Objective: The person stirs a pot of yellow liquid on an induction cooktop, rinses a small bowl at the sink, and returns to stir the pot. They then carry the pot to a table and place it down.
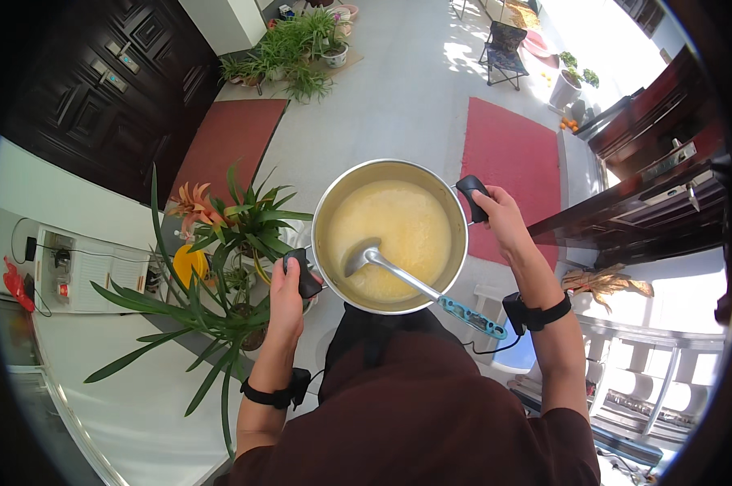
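A round metal pot (321,243) is held up in front of my body, part full of a pale yellow liquid food (402,225). My left hand (286,301) grips its black left handle (305,276). On the other side, my right hand (501,217) is closed around the black right handle (472,194), thumb on top. A metal ladle (402,274) leans in the pot, its bowl in the liquid near the left side. The ladle's blue patterned handle (472,317) sticks out over the near right rim, touched by neither hand.
Potted plants with long leaves (220,304) stand close at my left. A dark double door (117,79) with a red-brown mat (226,140) is at far left. Another red mat (512,164) lies before an open dark door (639,200) at right. A folding chair (504,54) stands farther off.
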The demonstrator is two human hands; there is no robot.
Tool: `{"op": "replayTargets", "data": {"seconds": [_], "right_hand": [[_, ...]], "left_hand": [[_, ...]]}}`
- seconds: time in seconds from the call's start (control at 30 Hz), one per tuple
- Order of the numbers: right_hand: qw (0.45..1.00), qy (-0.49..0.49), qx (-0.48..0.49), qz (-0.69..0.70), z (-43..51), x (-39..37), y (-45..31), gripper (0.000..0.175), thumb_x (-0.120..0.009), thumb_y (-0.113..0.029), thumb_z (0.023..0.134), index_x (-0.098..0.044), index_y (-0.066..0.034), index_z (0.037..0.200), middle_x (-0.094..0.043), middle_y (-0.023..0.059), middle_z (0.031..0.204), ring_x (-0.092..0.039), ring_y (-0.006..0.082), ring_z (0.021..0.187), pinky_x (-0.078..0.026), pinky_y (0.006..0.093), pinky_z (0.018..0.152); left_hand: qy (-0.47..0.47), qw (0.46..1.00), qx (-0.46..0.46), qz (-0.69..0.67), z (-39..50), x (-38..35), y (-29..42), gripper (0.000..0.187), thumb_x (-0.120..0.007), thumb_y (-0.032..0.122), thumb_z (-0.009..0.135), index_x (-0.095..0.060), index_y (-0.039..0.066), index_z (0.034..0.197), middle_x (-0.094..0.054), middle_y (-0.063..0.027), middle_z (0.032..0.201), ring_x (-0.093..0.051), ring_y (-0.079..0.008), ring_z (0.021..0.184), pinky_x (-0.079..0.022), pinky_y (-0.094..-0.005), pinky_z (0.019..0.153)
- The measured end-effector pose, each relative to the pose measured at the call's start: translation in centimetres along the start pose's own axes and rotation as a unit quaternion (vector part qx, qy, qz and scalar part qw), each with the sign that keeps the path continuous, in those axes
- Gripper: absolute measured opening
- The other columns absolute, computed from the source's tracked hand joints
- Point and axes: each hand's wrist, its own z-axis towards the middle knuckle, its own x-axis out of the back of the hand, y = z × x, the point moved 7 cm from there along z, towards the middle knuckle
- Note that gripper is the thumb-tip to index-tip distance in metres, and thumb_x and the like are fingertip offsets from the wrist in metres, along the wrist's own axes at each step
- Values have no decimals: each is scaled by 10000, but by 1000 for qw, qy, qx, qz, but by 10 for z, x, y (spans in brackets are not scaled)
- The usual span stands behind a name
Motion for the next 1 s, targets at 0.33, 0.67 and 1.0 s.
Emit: {"op": "replayTargets", "data": {"seconds": [0.33,0.67,1.0], "right_hand": [[998,54,-39,0,292,75,-60,354,-605,-225,864,-542,35,1096,-567,29,862,-499,85,764,-408,239,679],[996,88,-32,2,591,142,-140,365,-631,-235,836,-556,32,1073,-598,58,891,-552,108,792,-453,267,685],[998,37,-19,-56,909,154,-245,470,-649,-276,806,-546,74,1102,-613,115,919,-567,151,814,-453,282,712]], "left_hand": [[-79,996,12,34,296,-193,54,304,-356,344,992,-471,64,1018,-582,-57,699,-519,-111,596,-397,-241,527],[-123,989,44,65,577,-379,116,329,-373,378,982,-446,60,1033,-600,-77,721,-544,-123,599,-404,-253,507],[-64,995,75,35,815,-509,194,327,-362,374,985,-462,70,1049,-608,-85,743,-566,-145,605,-433,-269,508]]}}
